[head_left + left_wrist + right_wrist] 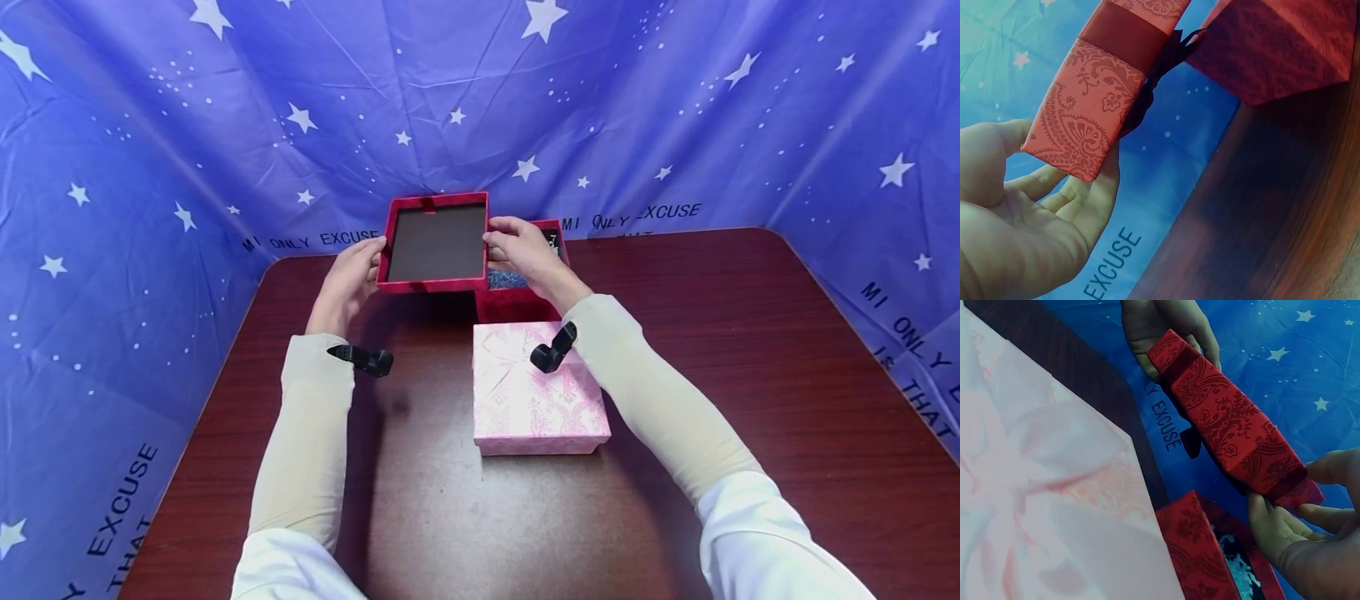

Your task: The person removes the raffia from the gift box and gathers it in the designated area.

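1. Nearby, the pink box point(517, 408) sits lidded.
2. At its 12 o'clock, the red box point(513, 307) stands uncovered.
3. At that box's 10 o'clock, left hand point(348, 282) and right hand point(528, 255) grip the red lid point(437, 243) by opposite sides, presumably for balance.

I have both arms point(307, 450) stretched forward, the right one angled inward. My left hand point(347, 282) and right hand point(531, 256) are raised, each gripping between thumb and fingers.

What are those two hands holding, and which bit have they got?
They hold the red lid by opposite sides: the left hand grips its left edge, and the right hand grips its right edge.
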The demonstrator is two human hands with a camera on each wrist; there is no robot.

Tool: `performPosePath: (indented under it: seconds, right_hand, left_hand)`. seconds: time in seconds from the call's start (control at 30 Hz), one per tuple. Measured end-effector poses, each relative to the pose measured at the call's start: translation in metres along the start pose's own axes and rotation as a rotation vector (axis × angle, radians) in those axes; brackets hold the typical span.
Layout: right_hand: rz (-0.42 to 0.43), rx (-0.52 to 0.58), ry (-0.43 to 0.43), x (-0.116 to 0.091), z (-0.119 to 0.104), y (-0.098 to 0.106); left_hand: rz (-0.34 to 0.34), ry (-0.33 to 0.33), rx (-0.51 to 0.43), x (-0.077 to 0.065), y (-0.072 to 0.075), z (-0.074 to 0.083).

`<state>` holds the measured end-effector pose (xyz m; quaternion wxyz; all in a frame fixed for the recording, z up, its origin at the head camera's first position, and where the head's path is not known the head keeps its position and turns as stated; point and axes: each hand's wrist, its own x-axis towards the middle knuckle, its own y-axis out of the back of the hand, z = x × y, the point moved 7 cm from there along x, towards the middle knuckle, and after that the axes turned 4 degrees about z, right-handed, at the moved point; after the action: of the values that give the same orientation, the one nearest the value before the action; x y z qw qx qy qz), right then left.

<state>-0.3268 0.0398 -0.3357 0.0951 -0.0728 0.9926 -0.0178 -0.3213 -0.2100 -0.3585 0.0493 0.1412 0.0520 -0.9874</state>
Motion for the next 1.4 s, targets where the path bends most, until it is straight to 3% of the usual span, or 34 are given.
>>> performPosePath:
  seconds: [0.37,0.67,1.0,1.4]
  right_hand:
    - [-0.062,0.006,-0.017,0.002,0.005,-0.031]
    - [-0.084,-0.033,-0.031,0.002,0.01,-0.06]
    - [-0.113,-0.094,-0.093,0.004,0.02,-0.081]
    - [-0.124,-0.156,-0.187,0.014,0.039,-0.095]
  left_hand:
    - [0.014,0.035,-0.008,0.001,0.026,-0.007]
    - [0.09,0.083,0.064,0.004,0.048,-0.019]
    - [0.184,0.143,0.144,0.005,0.063,-0.031]
    - [0.228,0.161,0.273,0.01,0.072,-0.045]
